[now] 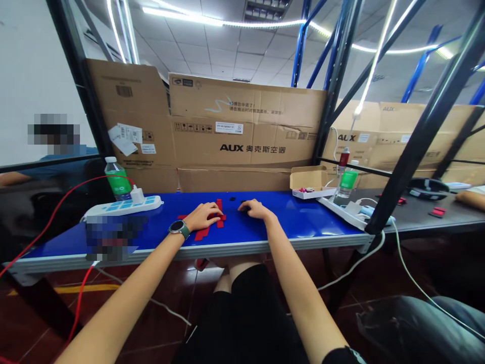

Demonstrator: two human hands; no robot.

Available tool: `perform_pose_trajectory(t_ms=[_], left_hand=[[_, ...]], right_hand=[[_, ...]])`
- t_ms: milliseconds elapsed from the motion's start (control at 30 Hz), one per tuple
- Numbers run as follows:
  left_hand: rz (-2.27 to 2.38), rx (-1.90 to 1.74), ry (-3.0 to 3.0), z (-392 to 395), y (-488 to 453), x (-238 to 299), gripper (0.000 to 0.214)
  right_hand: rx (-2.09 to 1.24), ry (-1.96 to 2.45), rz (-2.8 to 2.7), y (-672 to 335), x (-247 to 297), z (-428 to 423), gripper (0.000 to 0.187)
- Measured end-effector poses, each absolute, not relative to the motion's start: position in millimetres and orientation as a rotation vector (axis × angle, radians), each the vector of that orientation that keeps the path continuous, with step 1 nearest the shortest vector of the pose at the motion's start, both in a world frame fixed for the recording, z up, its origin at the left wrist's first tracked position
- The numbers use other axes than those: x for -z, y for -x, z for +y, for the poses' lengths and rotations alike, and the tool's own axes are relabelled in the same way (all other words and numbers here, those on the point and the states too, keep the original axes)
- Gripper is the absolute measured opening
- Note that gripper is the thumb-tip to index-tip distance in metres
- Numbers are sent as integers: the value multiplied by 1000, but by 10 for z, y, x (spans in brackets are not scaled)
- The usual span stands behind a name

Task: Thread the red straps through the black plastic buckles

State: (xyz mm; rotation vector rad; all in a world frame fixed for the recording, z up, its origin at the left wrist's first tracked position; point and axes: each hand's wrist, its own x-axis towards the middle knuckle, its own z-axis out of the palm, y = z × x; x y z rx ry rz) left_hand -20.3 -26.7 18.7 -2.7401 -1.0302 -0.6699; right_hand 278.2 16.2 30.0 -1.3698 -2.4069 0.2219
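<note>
My left hand (204, 216) rests on the blue tabletop (303, 217) with its fingers spread and slightly bent, the fingertips touching flat red strips (220, 206). More red strips lie under and around that hand, one of them a red piece (201, 234) near the table's front edge. To the right, my right hand (255, 208) is closed with its fingertips low over the table. Something small and dark shows at those fingertips; its shape is mostly hidden. A small black piece (232, 198) lies on the table between the hands, farther back.
A white power strip (125, 206) and a green-labelled bottle (118, 179) stand at the left. At the back right is an open small carton (308, 184), near another power strip (346, 215) and bottle (347, 181). Cardboard (246, 131) walls the back. A person (56, 156) sits at far left.
</note>
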Motion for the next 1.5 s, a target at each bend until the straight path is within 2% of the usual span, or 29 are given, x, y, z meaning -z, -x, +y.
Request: perform_pose_trajectory(t_ms=[100, 300, 467, 700, 867, 1000, 1133, 1333, 1500], left_hand=[[-1049, 765, 2754, -295, 181, -222, 26], [-1131, 867, 2749, -263, 205, -227, 16], [-1144, 833, 2738, -244, 222, -213, 15], [-1155, 847, 2701, -217, 238, -187, 17], [-1143, 836, 2718, -216, 239, -184, 18], [-1144, 846, 2721, -210, 239, -181, 18], [-1150, 845, 2721, -224, 233, -192, 19], [-1164, 927, 2719, -204, 234, -176, 19], [-1201, 1066, 2739, -139, 252, -149, 19]], right_hand=[[-269, 1315, -2476, -2803, -299, 152, 62], [-264, 1305, -2457, -2705, -307, 146, 45], [-220, 1135, -2501, -2588, -346, 80, 39], [-372, 952, -2517, -2488, -289, 135, 31], [-491, 977, -2387, -2472, -235, 185, 46], [-608, 918, -2270, -2475, -258, 169, 29], [-656, 846, -2091, -2458, -267, 183, 20], [-868, 795, -1895, -2320, -250, 243, 19], [-1093, 754, -2035, -2154, -315, 254, 20]])
